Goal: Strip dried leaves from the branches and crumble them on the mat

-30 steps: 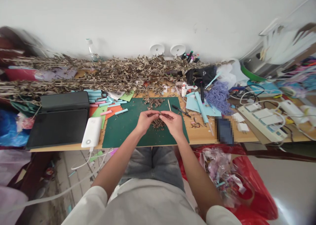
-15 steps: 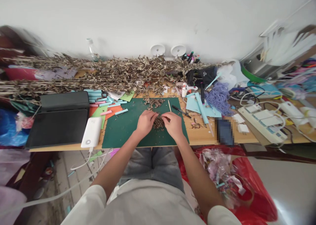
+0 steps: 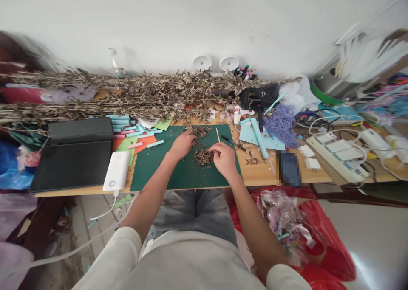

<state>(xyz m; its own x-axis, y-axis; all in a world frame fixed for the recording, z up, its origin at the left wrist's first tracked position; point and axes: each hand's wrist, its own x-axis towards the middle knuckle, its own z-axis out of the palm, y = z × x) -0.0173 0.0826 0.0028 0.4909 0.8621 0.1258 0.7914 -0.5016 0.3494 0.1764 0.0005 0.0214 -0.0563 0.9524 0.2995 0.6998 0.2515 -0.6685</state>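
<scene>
My left hand (image 3: 184, 145) is at the left edge of the farther small heap of dried leaves (image 3: 201, 131), its fingers curled together on leaf bits there. My right hand (image 3: 224, 158) is beside the nearer heap of crumbled dried leaves (image 3: 203, 157). Its index finger reaches over that heap, apart from the thumb, and no held piece shows. Both heaps lie on a green cutting mat (image 3: 153, 167), with small crumbs scattered around them. A thin wooden stick (image 3: 218, 135) and a black pen (image 3: 233, 142) lie to the right of the heaps.
Long bundles of dried leafy stems (image 3: 153, 90) span the back of the table. At left are a black tablet case (image 3: 73, 162), a white power bank (image 3: 117, 171) and blue paper rolls (image 3: 119, 122). At right lie a glue gun (image 3: 242, 114), purple yarn (image 3: 281, 126) and a power strip (image 3: 338, 158).
My left hand has moved away from my right hand, up and left to the farther leaf heap. The nearer heap is now uncovered; my right hand has shifted only slightly.
</scene>
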